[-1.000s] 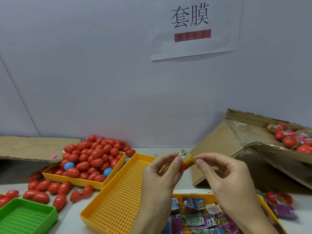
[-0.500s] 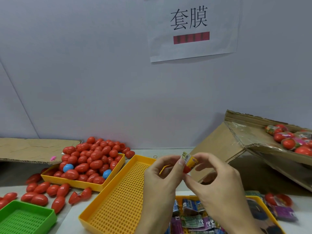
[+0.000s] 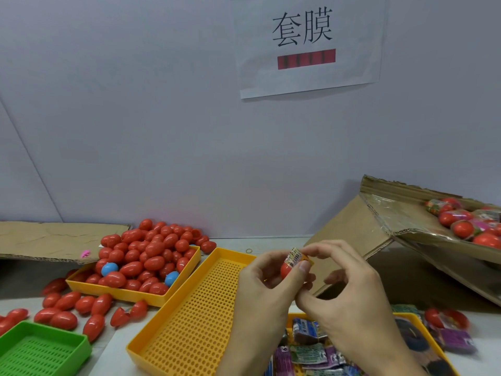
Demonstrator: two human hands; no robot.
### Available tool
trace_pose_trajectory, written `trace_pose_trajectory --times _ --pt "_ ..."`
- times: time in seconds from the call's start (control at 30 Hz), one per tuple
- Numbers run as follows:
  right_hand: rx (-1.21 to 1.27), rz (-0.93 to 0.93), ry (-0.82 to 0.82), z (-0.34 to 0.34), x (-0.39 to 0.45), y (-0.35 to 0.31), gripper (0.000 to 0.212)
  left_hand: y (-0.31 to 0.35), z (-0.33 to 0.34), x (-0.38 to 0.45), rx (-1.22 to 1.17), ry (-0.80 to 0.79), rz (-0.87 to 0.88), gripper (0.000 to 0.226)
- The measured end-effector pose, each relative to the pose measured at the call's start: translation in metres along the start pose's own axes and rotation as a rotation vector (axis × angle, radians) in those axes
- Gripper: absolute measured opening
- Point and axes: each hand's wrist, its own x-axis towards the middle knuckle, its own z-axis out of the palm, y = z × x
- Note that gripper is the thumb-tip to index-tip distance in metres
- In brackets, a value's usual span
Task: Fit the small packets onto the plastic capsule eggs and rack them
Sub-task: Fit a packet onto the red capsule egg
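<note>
My left hand (image 3: 264, 287) and my right hand (image 3: 344, 291) meet in front of me, both pinching one red capsule egg (image 3: 286, 270). A small printed packet (image 3: 296, 257) sits over the egg's upper part, between my thumbs and fingertips. Below them lies an empty perforated yellow rack tray (image 3: 195, 316). A yellow tray (image 3: 417, 320) of loose packets (image 3: 309, 354) lies under my right wrist. Another yellow tray (image 3: 130, 294) at left is heaped with red eggs (image 3: 146, 256) and two blue ones.
Loose red eggs (image 3: 67, 308) lie on the table left of the trays. A green perforated tray (image 3: 40, 348) sits at the bottom left. An open cardboard box (image 3: 393, 221) at right holds wrapped eggs (image 3: 461, 226). Flat cardboard (image 3: 48, 240) lies at back left.
The packet has slid further down over the red egg. My right hand has shifted its fingers lower around it, and both hands sit a little lower.
</note>
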Motion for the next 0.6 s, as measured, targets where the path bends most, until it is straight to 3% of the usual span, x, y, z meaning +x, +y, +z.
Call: trace_pose_trajectory --times 0.17,0.3,0.6 --pt "0.002 -0.021 -0.004 0.002 -0.001 0.0 0.038 0.0 -0.001 0.0 0.009 0.011 -0.002 0.021" --pt "-0.034 -0.035 -0.019 0.009 -0.003 -0.002 0.043 -0.002 -0.002 0.001 0.036 0.059 0.01 0.006" --pt "-0.064 -0.09 0.036 0.006 -0.002 -0.003 0.046 -0.001 0.0 0.001 -0.027 0.073 -0.007 0.018"
